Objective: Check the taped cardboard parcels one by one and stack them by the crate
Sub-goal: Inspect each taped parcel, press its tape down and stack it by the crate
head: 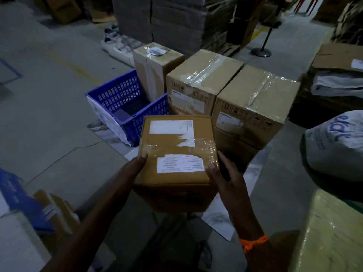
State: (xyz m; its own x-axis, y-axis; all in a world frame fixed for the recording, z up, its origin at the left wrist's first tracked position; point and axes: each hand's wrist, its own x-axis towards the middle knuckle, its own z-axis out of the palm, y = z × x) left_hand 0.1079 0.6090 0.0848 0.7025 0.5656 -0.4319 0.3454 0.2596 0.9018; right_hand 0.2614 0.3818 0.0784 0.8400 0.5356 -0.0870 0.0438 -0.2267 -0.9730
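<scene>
Both hands grip a small brown cardboard parcel with clear tape and white labels (176, 154) above the grey concrete floor (49, 118): left hand (137, 163) on its left edge, right hand (225, 173) on its right, fingers (213, 167) pressed to the cardboard. Just beyond stands an empty blue slotted plastic crate (125, 103). Beside the crate, three taller taped cardboard boxes (204, 81) stand in a row. A white printed sack (337, 144) lies at right.

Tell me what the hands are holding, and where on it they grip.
A taped cardboard parcel, held between both hands: left hand on its left side, right hand on its right side, near the front corners.
</scene>
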